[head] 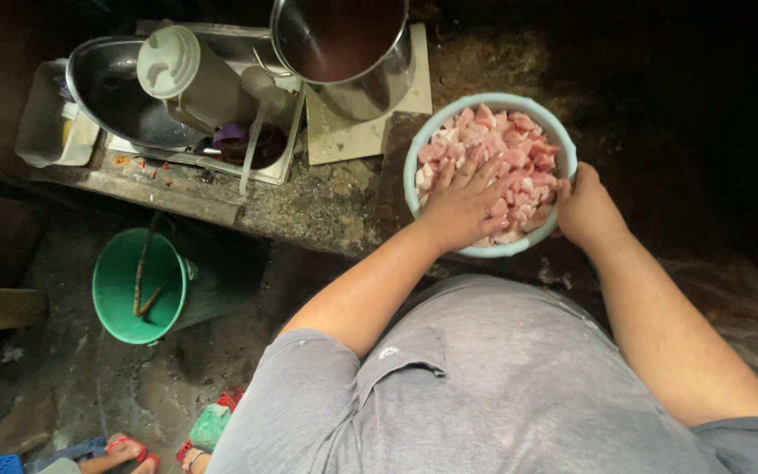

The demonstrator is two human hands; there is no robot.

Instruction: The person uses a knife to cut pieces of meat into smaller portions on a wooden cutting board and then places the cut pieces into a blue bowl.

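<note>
Pressing down into a heap of pink raw meat cubes, the left hand lies flat with its fingers spread open across the pile, gripping nothing. The right hand curls closed around the right rim of the pale green bowl that holds the meat, right of centre in the frame.

The bowl sits at the near edge of the rough stone desk, its lower rim apparently at or just past the lip. A hard push from the flat hand could tip it toward the person's body, I judge, and the meat is heaped level with the rim, so cubes may slide over the side. Wet fingers on the smooth rim could also slip.

Room is tight toward the upper left: a steel pot stands just beside the bowl on a pale board, and beyond it a grey jug and a dark pan crowd a tray. To the right of the bowl the frame is dark and seems open. Below the desk, at lower left, a green bucket stands on the floor, with someone's sandalled feet near the bottom edge.
</note>
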